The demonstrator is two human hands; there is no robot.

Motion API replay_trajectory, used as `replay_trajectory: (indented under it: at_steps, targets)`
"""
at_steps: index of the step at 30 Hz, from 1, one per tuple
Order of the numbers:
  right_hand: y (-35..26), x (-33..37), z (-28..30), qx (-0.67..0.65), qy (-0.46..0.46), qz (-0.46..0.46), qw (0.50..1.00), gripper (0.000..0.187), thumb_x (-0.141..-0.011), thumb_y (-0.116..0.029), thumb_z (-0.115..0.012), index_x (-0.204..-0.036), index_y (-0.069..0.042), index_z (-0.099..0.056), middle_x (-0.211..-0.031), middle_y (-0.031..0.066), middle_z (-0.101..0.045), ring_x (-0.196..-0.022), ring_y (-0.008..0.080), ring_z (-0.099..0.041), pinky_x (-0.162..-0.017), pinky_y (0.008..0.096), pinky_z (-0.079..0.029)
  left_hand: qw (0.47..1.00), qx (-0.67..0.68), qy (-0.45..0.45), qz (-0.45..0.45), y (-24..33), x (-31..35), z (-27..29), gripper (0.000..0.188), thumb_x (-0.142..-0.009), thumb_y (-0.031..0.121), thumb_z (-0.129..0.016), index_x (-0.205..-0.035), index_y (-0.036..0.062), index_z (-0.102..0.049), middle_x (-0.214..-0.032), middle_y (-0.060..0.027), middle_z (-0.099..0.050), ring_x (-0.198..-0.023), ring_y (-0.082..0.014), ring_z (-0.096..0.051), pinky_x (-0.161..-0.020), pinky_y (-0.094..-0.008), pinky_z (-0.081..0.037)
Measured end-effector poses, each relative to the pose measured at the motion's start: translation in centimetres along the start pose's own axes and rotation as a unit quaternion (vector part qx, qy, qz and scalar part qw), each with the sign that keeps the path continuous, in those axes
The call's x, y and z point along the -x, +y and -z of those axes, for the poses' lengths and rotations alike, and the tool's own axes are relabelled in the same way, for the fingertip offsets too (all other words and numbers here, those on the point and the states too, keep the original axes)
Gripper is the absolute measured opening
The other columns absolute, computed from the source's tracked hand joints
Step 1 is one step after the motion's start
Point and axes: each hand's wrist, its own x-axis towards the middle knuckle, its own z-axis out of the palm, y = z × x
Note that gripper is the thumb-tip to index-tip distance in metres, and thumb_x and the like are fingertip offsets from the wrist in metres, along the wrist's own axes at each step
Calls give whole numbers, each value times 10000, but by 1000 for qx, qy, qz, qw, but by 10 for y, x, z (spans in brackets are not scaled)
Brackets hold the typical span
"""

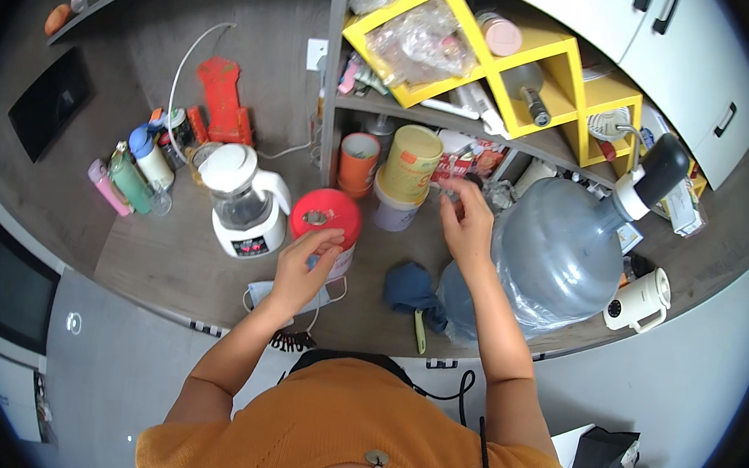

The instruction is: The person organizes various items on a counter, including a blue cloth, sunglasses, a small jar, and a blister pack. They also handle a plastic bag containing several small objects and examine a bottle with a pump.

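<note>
My left hand (301, 270) is by the near side of a red-lidded canister (328, 208), fingers bent and apart from the thumb. A small silvery piece (315, 217) lies on the lid, and something blue shows beside my palm. My right hand (466, 224) is raised with fingers and thumb apart, just right of a yellow canister (414, 158) that sits on a pale purple tub (394, 211). Whether the pale bit by its fingertips is touched, I cannot tell. Below my left hand lies a light blue face mask (324, 299).
A white glass kettle (245, 197) stands left, and an orange tub (358, 162) behind. At right is a large water jug (562, 249) with a black-topped pump (663, 164). A dark blue cloth (412, 288) lies near the front edge. Yellow shelf boxes (570, 91) overhang the back.
</note>
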Motion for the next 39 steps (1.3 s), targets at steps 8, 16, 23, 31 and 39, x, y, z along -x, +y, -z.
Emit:
replay_trajectory:
  at_steps: [8,16,23,31,39]
  targets:
    - [25,96,-33,-39,-195,-121,972,150,-813,-71,-617,-963,-62,-625,-831,94,-628,-616,188,-597,-572,285,-467,990,-101,58,78,-39,52,34,198,-842,13,-594,-1036,-11,-627,-888,-72,-654,-775,-106,-612,-712,-242,-478]
    - [25,153,-71,-71,-317,-121,938,111,-792,-100,-623,-900,-95,-644,-838,89,-646,-720,264,-629,-624,327,-493,972,-154,93,150,-82,107,58,194,-808,16,-633,-1002,11,-645,-872,-78,-652,-749,-122,-612,-683,-255,-493]
    - [28,186,-109,-17,-385,16,923,128,-807,-152,-599,-932,-132,-613,-847,65,-616,-735,284,-619,-617,382,-499,933,-295,102,176,-114,146,82,189,-745,57,-670,-930,29,-639,-806,-92,-591,-654,-230,-586,-598,-322,-482]
    - [-2,190,-139,34,-414,132,900,210,-808,-86,-528,-1003,-123,-594,-847,68,-544,-740,248,-621,-587,356,-501,916,-348,125,152,-111,166,87,295,-704,30,-696,-987,50,-612,-872,-95,-570,-721,-229,-573,-621,-332,-485]
    - [-17,185,-160,51,-388,161,906,273,-806,-57,-495,-1065,-91,-574,-1095,100,-543,-825,250,-642,-643,373,-526,894,-392,167,138,-126,162,85,460,-658,161,-758,-1057,24,-574,-1047,-161,-514,-976,-337,-498,-834,-400,-427]
